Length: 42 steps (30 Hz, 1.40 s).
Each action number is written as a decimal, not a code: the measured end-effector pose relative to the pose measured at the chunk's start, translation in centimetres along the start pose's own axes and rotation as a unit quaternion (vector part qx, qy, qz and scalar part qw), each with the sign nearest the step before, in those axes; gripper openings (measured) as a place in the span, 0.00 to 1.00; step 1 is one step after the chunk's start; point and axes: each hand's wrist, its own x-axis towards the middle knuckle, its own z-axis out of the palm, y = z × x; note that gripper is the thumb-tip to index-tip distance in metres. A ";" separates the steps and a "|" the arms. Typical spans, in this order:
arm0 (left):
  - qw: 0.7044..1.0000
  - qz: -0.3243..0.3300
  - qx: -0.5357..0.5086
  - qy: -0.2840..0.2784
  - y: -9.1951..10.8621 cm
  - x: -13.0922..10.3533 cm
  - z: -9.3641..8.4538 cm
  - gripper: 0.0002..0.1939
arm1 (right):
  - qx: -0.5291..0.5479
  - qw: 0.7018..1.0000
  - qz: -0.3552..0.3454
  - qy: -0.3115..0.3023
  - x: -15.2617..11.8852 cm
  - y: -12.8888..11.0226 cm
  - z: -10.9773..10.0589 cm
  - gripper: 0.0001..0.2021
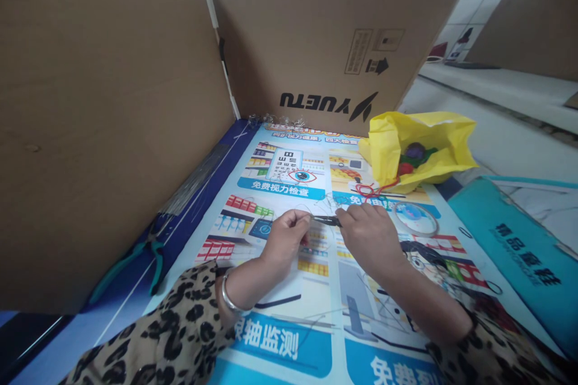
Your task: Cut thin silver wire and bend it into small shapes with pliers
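Observation:
My left hand (285,239) is closed in a pinch, thumb against forefinger, on a thin wire whose ends are hard to make out. In my right hand (368,237) is a pair of pliers (326,220), its handles mostly hidden by the closed fingers. The slim dark jaws point left and meet my left fingertips. Fine loops of wire (336,200) show just beyond the pliers. Both hands are above a printed poster sheet (311,280) covering the table.
Teal-handled pliers (158,258) and a bundle of thin metal wires (196,183) lie left. At the back right is a yellow bag (383,156) with coloured balls inside, red cord (371,191) and a ring (437,228). Cardboard panels (289,30) wall the back and left; a teal box (515,216) lies right.

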 end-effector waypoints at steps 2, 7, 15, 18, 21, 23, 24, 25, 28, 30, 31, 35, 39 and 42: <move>1.000 0.008 -0.006 -0.003 0.0 -0.1 0.0 0.06 | -0.008 1.000 -0.001 0.004 0.0 0.0 0.1 0.08; 1.000 0.012 -0.013 -0.009 0.0 -0.2 0.0 0.07 | -0.022 1.000 -0.009 0.017 -0.1 0.0 0.2 0.08; 0.999 -0.020 -0.008 -0.027 0.2 -0.2 0.0 0.07 | -0.014 1.000 -0.017 0.003 -0.1 0.2 0.1 0.09; 0.996 -0.040 0.025 -0.071 0.1 0.1 -0.3 0.08 | 0.008 0.999 -0.012 -0.040 0.1 0.4 -0.5 0.06; 0.990 -0.050 0.064 -0.117 0.0 0.5 -0.6 0.10 | 0.021 0.996 -0.008 -0.082 0.2 0.5 -1.2 0.06; 0.988 -0.052 0.066 -0.133 0.0 0.5 -0.7 0.10 | 0.032 0.994 -0.003 -0.109 0.3 0.6 -1.6 0.06; 0.987 -0.052 0.063 -0.138 0.0 0.6 -0.7 0.10 | 0.040 0.992 0.001 -0.122 0.4 0.6 -1.7 0.06; 0.987 -0.054 0.058 -0.141 0.0 0.5 -0.7 0.10 | 0.051 0.990 0.006 -0.134 0.5 0.7 -1.7 0.06; 0.988 -0.056 0.039 -0.142 0.0 0.5 -0.7 0.09 | 0.074 0.985 0.015 -0.155 0.6 0.9 -1.9 0.06; 0.989 -0.052 0.030 -0.134 0.1 0.4 -0.7 0.08 | 0.071 0.986 0.013 -0.153 0.6 1.0 -2.0 0.07; 0.990 -0.048 0.029 -0.128 0.1 0.4 -0.7 0.07 | 0.063 0.987 0.010 -0.147 0.6 1.0 -2.1 0.07; 0.993 -0.033 0.037 -0.104 0.2 0.3 -0.5 0.07 | 0.020 0.994 -0.013 -0.108 0.5 0.8 -2.3 0.05; 0.994 -0.024 0.050 -0.095 0.1 0.2 -0.4 0.07 | -0.015 0.997 -0.023 -0.074 0.3 0.6 -2.4 0.05; 0.994 -0.019 0.057 -0.091 -0.1 0.2 -0.5 0.07 | -0.029 0.997 -0.025 -0.066 0.3 0.6 -2.3 0.05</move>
